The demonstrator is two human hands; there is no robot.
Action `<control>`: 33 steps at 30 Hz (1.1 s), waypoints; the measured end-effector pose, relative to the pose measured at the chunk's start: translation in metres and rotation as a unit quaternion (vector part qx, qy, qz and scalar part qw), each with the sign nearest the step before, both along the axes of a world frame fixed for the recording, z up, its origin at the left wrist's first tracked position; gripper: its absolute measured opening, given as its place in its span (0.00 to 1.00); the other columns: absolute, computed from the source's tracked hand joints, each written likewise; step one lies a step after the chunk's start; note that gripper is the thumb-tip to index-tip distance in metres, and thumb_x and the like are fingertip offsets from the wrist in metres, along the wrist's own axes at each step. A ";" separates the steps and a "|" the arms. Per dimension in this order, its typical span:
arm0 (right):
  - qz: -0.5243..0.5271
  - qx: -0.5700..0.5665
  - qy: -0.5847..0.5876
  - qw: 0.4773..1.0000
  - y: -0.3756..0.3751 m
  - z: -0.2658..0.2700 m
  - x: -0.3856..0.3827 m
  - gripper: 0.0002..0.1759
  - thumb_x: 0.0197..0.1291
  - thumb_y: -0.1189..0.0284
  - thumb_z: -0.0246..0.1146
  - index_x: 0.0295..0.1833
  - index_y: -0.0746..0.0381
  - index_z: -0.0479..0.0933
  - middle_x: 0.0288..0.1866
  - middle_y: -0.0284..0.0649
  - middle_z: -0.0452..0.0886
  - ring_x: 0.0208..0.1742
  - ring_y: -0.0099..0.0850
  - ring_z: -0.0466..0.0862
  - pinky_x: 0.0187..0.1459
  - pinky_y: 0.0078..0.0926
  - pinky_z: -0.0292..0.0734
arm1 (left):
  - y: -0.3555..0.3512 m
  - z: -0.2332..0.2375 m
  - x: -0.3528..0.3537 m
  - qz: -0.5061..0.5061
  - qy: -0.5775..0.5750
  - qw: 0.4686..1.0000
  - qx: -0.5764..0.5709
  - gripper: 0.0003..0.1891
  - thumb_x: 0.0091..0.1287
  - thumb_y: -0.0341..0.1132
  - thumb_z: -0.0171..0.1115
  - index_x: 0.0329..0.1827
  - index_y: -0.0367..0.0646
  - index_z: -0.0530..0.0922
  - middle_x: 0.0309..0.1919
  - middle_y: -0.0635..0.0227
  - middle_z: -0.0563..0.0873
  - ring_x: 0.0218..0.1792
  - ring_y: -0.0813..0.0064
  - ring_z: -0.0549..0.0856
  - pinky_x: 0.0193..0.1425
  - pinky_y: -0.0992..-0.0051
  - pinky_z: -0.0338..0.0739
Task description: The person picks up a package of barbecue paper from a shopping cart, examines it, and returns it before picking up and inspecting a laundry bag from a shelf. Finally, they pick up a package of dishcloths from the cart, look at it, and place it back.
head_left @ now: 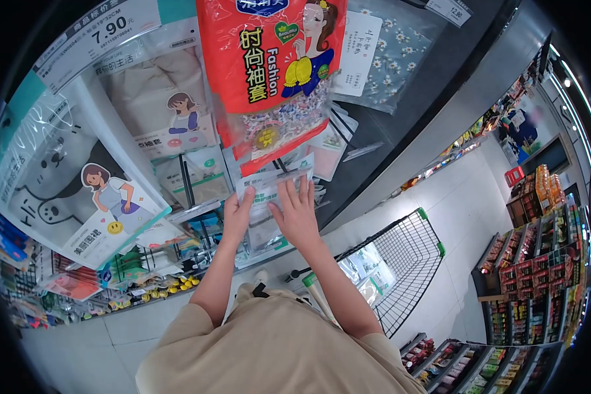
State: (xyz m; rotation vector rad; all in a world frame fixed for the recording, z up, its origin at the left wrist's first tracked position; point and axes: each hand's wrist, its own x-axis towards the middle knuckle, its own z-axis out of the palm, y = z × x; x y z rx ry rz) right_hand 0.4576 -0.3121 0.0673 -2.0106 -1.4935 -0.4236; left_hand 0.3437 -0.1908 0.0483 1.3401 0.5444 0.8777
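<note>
A clear plastic package with a white header card (264, 182) hangs low on the display in front of me. My left hand (238, 213) is at its left edge, thumb on the front and the other fingers partly hidden behind it. Across its front lies my right hand (298, 209), fingers stretched out and apart. Just above both hands hangs a red "Fashion" oversleeve packet (272, 72). A beige oversleeve packet (154, 98) is to the left, with a grey apron packet (62, 174) farther left.
A wire shopping cart (407, 262) with packaged goods inside stands to my right. A daisy-print packet (391, 62) hangs at upper right, beside the metal shelf edge (433, 108). Stocked shelves (532, 269) line the far right. Price tags (98, 39) stick out above.
</note>
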 end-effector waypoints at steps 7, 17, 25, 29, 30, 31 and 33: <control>0.008 0.008 0.001 1.000 0.001 -0.005 0.001 0.30 0.66 0.61 0.63 0.69 0.64 0.67 0.72 0.49 0.67 0.76 0.62 0.58 0.73 0.64 0.50 | 0.001 -0.005 -0.001 -0.016 0.021 0.998 0.053 0.19 0.76 0.45 0.58 0.50 0.34 0.82 0.41 0.70 0.87 0.42 0.84 0.78 0.49 0.78 0.74; 0.022 0.012 0.000 1.000 0.003 -0.003 -0.002 0.32 0.64 0.64 0.65 0.67 0.70 0.66 0.69 0.55 0.68 0.74 0.65 0.60 0.74 0.62 0.52 | 0.001 -0.006 -0.003 -0.007 -0.004 0.999 0.041 0.19 0.77 0.44 0.57 0.52 0.33 0.82 0.43 0.70 0.86 0.44 0.84 0.77 0.51 0.78 0.73; 0.015 0.031 -0.005 0.999 0.007 -0.006 0.000 0.31 0.64 0.64 0.64 0.66 0.71 0.66 0.68 0.56 0.69 0.72 0.65 0.62 0.74 0.62 0.51 | 0.004 -0.005 0.001 -0.015 -0.006 0.999 0.029 0.19 0.77 0.45 0.56 0.51 0.34 0.82 0.45 0.70 0.86 0.45 0.83 0.79 0.51 0.78 0.74; 0.014 0.042 -0.009 0.999 0.008 -0.005 0.001 0.29 0.65 0.64 0.64 0.65 0.71 0.67 0.67 0.55 0.69 0.72 0.65 0.62 0.74 0.62 0.52 | 0.007 -0.007 0.001 -0.006 -0.010 0.999 0.032 0.20 0.77 0.46 0.57 0.50 0.34 0.83 0.43 0.71 0.86 0.43 0.85 0.78 0.49 0.79 0.73; 0.015 0.036 -0.011 0.999 0.008 -0.005 0.001 0.29 0.65 0.65 0.64 0.65 0.70 0.67 0.66 0.55 0.69 0.71 0.65 0.62 0.74 0.62 0.52 | 0.007 -0.008 0.001 -0.005 -0.011 0.999 0.031 0.20 0.77 0.45 0.57 0.50 0.34 0.83 0.43 0.71 0.86 0.43 0.85 0.78 0.49 0.79 0.73; 0.016 0.030 -0.012 0.999 0.008 -0.004 0.001 0.28 0.65 0.65 0.64 0.64 0.70 0.68 0.66 0.55 0.69 0.71 0.65 0.62 0.73 0.62 0.52 | 0.007 -0.008 0.002 -0.006 -0.011 0.999 0.032 0.20 0.77 0.45 0.57 0.50 0.34 0.83 0.43 0.71 0.86 0.43 0.85 0.78 0.49 0.79 0.73; 0.019 0.033 -0.011 0.999 0.008 -0.001 0.001 0.28 0.65 0.65 0.64 0.64 0.70 0.68 0.66 0.55 0.69 0.70 0.65 0.62 0.73 0.62 0.52 | 0.008 -0.006 0.002 -0.005 -0.017 0.999 0.028 0.19 0.77 0.44 0.57 0.50 0.34 0.83 0.42 0.72 0.86 0.43 0.85 0.78 0.48 0.79 0.74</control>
